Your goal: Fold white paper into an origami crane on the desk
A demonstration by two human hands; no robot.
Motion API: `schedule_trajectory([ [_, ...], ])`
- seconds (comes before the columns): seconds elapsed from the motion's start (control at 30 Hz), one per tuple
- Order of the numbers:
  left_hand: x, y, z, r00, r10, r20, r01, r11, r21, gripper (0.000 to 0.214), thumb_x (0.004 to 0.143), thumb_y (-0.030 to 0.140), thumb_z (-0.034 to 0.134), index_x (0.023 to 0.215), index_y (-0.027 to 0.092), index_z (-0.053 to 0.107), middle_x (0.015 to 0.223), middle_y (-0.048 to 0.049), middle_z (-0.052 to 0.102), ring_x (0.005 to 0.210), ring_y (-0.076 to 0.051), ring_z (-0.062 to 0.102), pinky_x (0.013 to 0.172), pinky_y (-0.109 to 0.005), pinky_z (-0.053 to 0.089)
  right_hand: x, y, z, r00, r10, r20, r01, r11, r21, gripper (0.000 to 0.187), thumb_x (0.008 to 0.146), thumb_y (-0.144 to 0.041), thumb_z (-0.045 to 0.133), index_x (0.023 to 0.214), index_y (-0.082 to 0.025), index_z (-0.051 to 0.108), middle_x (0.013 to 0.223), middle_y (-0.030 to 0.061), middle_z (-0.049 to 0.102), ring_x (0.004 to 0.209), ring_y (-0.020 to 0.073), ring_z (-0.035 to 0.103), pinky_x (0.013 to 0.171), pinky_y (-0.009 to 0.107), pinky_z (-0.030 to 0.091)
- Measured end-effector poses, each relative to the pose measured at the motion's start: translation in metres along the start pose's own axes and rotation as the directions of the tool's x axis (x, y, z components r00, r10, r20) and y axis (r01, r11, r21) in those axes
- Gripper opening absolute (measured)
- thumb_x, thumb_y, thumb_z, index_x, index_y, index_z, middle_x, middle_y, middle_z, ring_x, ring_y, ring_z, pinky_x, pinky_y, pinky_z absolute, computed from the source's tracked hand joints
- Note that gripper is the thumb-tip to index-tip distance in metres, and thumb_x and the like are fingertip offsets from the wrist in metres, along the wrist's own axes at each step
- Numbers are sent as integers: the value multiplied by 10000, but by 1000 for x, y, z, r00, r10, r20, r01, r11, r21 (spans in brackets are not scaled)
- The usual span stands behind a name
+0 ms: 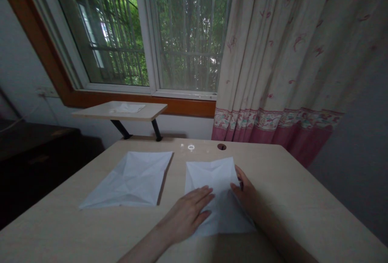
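A creased white paper sheet [220, 178] lies on the pale wooden table [303, 206] in front of me. My left hand [189, 210] rests flat on its lower left part, fingers stretched out and together. My right hand [244, 190] sits at the sheet's right edge, fingers curled against the paper; whether it pinches the edge is unclear. A second creased white sheet [133, 180] lies flat to the left, untouched.
A small raised shelf [121, 111] with a white paper on it stands at the table's back left. A round cable hole [222, 146] is near the far edge. A window and a patterned curtain [287, 73] are behind. Dark furniture [36, 154] stands left.
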State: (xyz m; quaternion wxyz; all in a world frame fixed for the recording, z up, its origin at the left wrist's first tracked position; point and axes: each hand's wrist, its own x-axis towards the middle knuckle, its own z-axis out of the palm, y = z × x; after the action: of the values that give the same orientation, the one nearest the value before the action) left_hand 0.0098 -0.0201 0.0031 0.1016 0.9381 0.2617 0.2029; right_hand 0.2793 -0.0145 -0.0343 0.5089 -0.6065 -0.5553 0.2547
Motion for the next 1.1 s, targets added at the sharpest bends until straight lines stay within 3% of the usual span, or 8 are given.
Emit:
schedule_trajectory([
  [0.23, 1, -14, 7, 995, -28, 96, 27, 1000, 10, 462, 1042, 266, 527, 1502, 257, 492, 1544, -65, 501, 1443, -254, 463, 1204, -499, 397, 5, 16, 0, 998, 59, -8, -59, 998, 26, 788, 715, -309, 611, 1479, -185, 458, 1067, 82, 738, 845, 243, 706, 807, 396, 564],
  [0.33, 2, -19, 8, 996, -47, 77, 47, 999, 4, 455, 1056, 263, 498, 1511, 263, 479, 1539, -56, 505, 1445, -244, 461, 1206, -494, 397, 9, 23, -2, 1000, 29, 3, -29, 999, 35, 795, 703, -261, 631, 1475, -193, 458, 979, 60, 731, 747, 215, 676, 744, 370, 571],
  [0.47, 3, -22, 8, 995, -85, 46, 83, 996, 35, 388, 1037, 250, 541, 1421, 220, 585, 1486, -72, 575, 1381, -255, 544, 1177, -463, 445, 12, 29, -4, 999, -16, 31, 14, 998, 61, 787, 694, -256, 647, 1458, -184, 476, 908, 43, 723, 732, 217, 669, 724, 362, 579],
  [0.6, 4, -20, 4, 994, -112, 18, 110, 990, 87, 316, 1022, 208, 555, 1319, 191, 661, 1398, -92, 649, 1293, -274, 604, 1113, -469, 498, 12, 27, -5, 1000, 17, 21, -16, 999, -42, 607, 676, -262, 636, 1281, -224, 630, 947, 54, 744, 816, 249, 691, 783, 382, 575],
  [0.7, 6, -16, 0, 993, -110, 41, 105, 989, 103, 398, 998, 113, 523, 1364, 232, 627, 1365, -88, 651, 1243, -269, 604, 1065, -465, 512, 11, 22, -6, 1000, 28, 15, -26, 995, -100, 454, 666, -261, 628, 1115, -253, 694, 947, 49, 751, 841, 257, 691, 793, 382, 562],
  [0.83, 12, -8, -4, 983, -147, 113, 130, 981, 146, 643, 881, 3, 525, 1453, 296, 547, 1370, -94, 602, 1236, -292, 553, 1048, -496, 482, 10, 16, -6, 998, 50, 37, -46, 992, -113, 323, 679, -283, 622, 992, -264, 698, 863, 31, 726, 773, 237, 658, 721, 348, 531],
  [1.1, 14, 1, 2, 974, -207, 93, 188, 966, 175, 691, 827, -12, 500, 1453, 278, 540, 1342, -107, 577, 1213, -291, 527, 1019, -478, 456, 6, 10, -8, 997, 52, 60, -45, 992, -121, 172, 724, -309, 599, 869, -257, 676, 761, 7, 673, 712, 213, 611, 696, 326, 478],
])
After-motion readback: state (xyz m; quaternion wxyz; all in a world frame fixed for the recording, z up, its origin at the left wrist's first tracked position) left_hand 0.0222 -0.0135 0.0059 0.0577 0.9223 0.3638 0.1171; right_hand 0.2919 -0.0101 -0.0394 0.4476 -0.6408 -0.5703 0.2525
